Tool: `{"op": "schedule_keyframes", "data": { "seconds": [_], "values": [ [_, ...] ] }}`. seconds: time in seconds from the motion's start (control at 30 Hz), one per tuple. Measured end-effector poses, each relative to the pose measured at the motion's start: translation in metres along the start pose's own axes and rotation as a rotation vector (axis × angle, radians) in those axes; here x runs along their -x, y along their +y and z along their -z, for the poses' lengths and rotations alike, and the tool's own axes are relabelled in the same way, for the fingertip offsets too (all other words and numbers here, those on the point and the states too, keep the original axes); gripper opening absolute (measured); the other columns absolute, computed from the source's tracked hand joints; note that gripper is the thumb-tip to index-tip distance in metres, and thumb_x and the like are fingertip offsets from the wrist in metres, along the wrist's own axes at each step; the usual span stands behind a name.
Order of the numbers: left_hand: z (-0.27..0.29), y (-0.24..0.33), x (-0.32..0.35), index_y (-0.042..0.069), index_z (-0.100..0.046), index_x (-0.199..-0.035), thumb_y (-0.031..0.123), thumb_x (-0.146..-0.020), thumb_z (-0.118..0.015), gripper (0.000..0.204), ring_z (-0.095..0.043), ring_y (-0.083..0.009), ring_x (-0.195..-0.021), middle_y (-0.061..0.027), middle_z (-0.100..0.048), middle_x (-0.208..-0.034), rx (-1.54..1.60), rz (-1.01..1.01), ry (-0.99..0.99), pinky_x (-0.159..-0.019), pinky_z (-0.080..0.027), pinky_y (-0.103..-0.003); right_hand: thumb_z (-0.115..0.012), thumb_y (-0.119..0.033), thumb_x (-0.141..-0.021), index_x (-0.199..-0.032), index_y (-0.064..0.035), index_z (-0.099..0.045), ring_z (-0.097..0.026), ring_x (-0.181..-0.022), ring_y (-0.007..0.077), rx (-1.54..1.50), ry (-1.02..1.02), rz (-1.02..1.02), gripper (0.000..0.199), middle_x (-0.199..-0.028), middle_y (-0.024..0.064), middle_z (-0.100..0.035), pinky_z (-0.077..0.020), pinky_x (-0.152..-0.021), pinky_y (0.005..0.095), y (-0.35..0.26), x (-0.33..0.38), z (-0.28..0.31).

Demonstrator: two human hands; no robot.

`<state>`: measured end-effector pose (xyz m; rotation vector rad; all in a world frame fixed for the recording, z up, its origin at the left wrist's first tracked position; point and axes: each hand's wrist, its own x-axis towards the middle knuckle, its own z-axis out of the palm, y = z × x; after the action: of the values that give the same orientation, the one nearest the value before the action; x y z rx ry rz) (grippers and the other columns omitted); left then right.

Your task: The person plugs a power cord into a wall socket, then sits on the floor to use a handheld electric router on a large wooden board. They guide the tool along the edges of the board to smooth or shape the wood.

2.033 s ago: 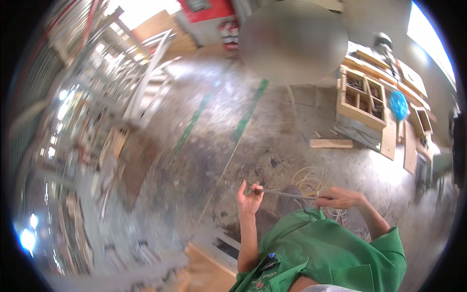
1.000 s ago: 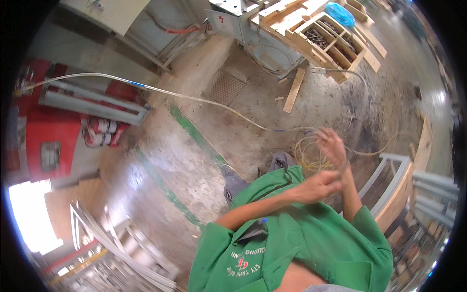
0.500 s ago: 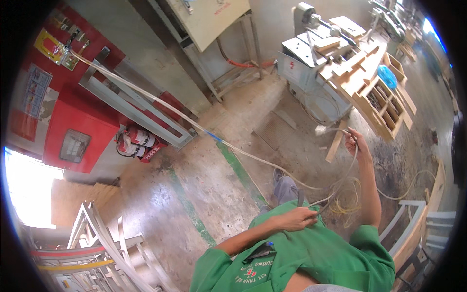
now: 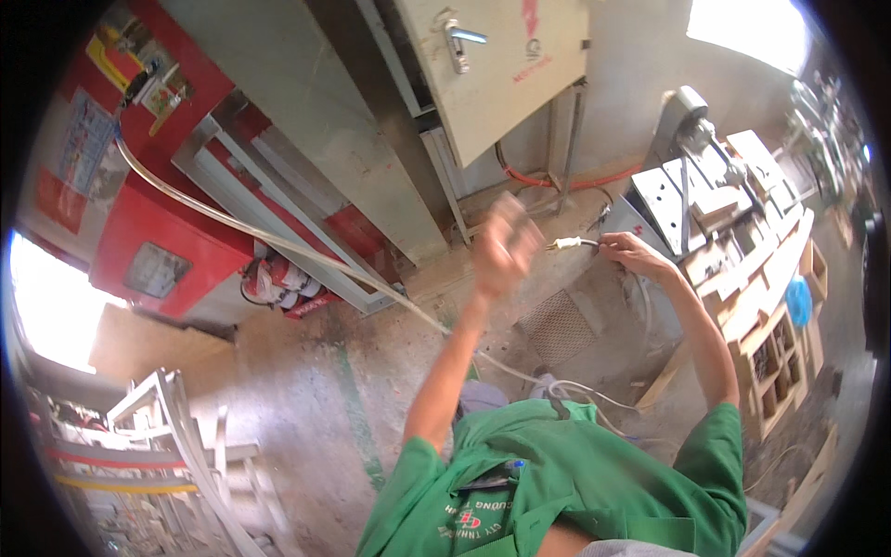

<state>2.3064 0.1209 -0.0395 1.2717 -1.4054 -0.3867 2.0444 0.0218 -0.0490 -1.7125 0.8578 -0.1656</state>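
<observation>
Beige cabinet (image 4: 506, 93): ahead of you, on a metal stand, a handle on its door. Machine bench (image 4: 664, 209): to your right, its pale top strewn with wood pieces. Red wall box (image 4: 167, 251): to your left, with a glazed panel in its front. Pale hose (image 4: 278, 239): slung from the red wall at your left down to the floor near your feet. Compartmented wooden box (image 4: 775, 371): at your far right, beside the bench. Floor grate (image 4: 557, 330): below and between your two hands. Blue bag (image 4: 798, 302): next to the wooden box.

Your left hand (image 4: 506, 251): raised, just left of the plug's prongs and apparently clear of them (blurred, so whether its fingers are apart or together cannot be told). Your right hand (image 4: 631, 251): thumb and fingers pinched on the dark cord (image 4: 591, 243), close behind the plug. Plug (image 4: 564, 243): cream, held out beyond your right fingertips, prongs pointing left toward your left hand, above the grate in view.
</observation>
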Motion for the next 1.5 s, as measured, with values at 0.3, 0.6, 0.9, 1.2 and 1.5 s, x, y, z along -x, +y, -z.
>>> {"op": "schedule_keyframes", "data": {
  "seconds": [0.3, 0.6, 0.9, 1.2, 1.5],
  "values": [
    [0.052, -0.065, -0.224, -0.003, -0.047, -0.106, 0.031, -0.082, -0.061, 0.044, -0.055, -0.0369, -0.089, -0.0245, -0.053, -0.093, -0.114, -0.102, 0.627, -0.078, -0.043, -0.042, -0.045, -0.028, -0.095, -0.099, -0.0043, -0.061, -0.042, -0.058, 0.0065, 0.007, 0.288, -0.061, 0.029, -0.068, -0.0038, -0.048, -0.0355, -0.051, 0.0235, 0.056, -0.194, -0.072],
    [-0.080, -0.029, -0.170, 0.001, -0.050, -0.113, 0.012, -0.072, -0.058, 0.044, -0.061, -0.0288, -0.062, -0.0160, -0.062, -0.084, 0.187, -0.563, -0.511, -0.057, -0.049, -0.043, -0.047, -0.028, -0.092, -0.096, -0.0054, -0.056, -0.046, -0.050, 0.0108, -0.343, 0.655, -0.358, 0.025, -0.059, 0.0005, -0.046, -0.0377, -0.047, 0.0269, 0.086, -0.361, -0.128],
    [-0.171, -0.029, -0.202, 0.005, -0.055, -0.104, 0.021, -0.080, -0.056, 0.029, -0.054, -0.0249, -0.088, -0.0119, -0.056, -0.095, 0.497, -0.884, -0.726, -0.080, -0.042, -0.040, -0.044, -0.023, -0.094, -0.112, -0.0072, -0.055, -0.042, -0.051, 0.0083, -0.945, 0.835, -0.091, 0.026, -0.062, -0.0016, -0.044, -0.0331, -0.046, 0.0241, 0.086, -0.469, 0.013],
    [-0.066, -0.348, -0.454, -0.001, -0.059, -0.101, 0.024, -0.082, -0.061, 0.032, -0.057, -0.0345, -0.094, -0.0202, -0.059, -0.097, -0.518, 0.079, -0.320, -0.079, -0.046, -0.042, -0.055, -0.016, -0.088, -0.121, -0.0021, -0.050, -0.050, -0.108, 0.0188, -0.717, 0.532, 0.208, 0.037, -0.118, 0.0062, -0.055, -0.0425, -0.088, 0.0305, 0.083, -0.606, 0.099],
    [-0.078, -0.404, -0.516, -0.001, -0.063, -0.093, 0.036, -0.076, -0.065, 0.040, -0.063, -0.0335, -0.077, -0.0196, -0.065, -0.080, -0.497, 0.332, -0.640, -0.072, -0.048, -0.040, -0.063, -0.016, -0.084, -0.109, 0.0019, -0.058, -0.060, -0.086, 0.0179, -1.624, 0.404, 0.260, 0.032, -0.100, 0.0057, -0.064, -0.0489, -0.078, 0.0319, 0.117, -0.672, 0.122]
  ]
}}
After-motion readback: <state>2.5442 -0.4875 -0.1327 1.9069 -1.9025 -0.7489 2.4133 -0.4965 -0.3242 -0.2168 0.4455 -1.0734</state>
